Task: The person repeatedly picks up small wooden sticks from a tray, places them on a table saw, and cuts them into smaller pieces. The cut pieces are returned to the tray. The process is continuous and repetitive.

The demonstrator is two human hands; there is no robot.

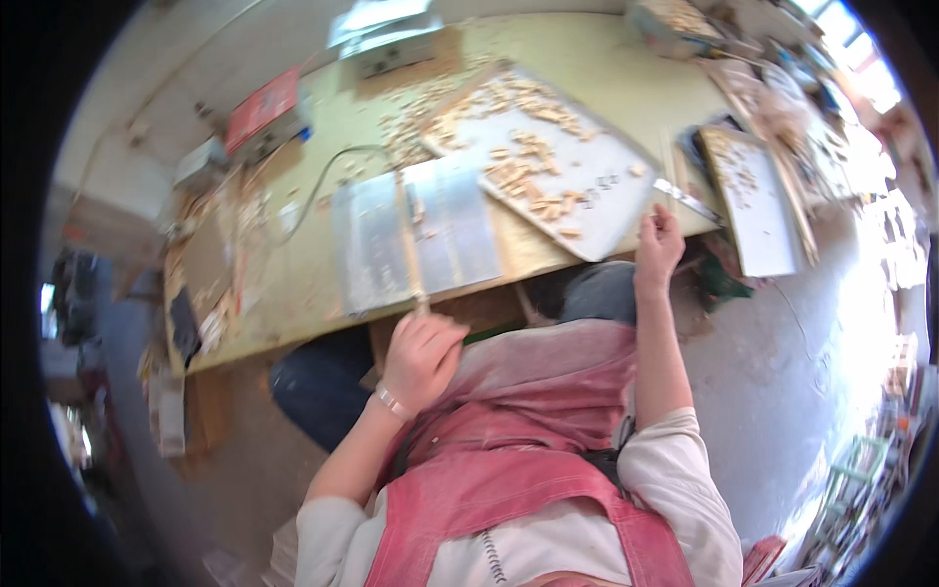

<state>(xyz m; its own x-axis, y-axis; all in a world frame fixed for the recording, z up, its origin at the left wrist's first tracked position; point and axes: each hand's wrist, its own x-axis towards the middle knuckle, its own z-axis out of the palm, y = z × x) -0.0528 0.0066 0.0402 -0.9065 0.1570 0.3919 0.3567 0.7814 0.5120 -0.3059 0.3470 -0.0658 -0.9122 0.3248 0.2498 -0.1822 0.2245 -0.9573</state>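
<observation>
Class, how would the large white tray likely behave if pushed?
The large white tray would probably slide stiffly, since its flat panel shows no sag. The small wooden pieces on it would likely shift, as they lie loose and scattered.

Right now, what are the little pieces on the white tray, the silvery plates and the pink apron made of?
The little pieces look like bare wood: pale tan and dull. The silvery plates are probably smooth metal, because they shine. The pink apron seems dull cloth: it folds and shows stitching; fibre unclear.
</observation>
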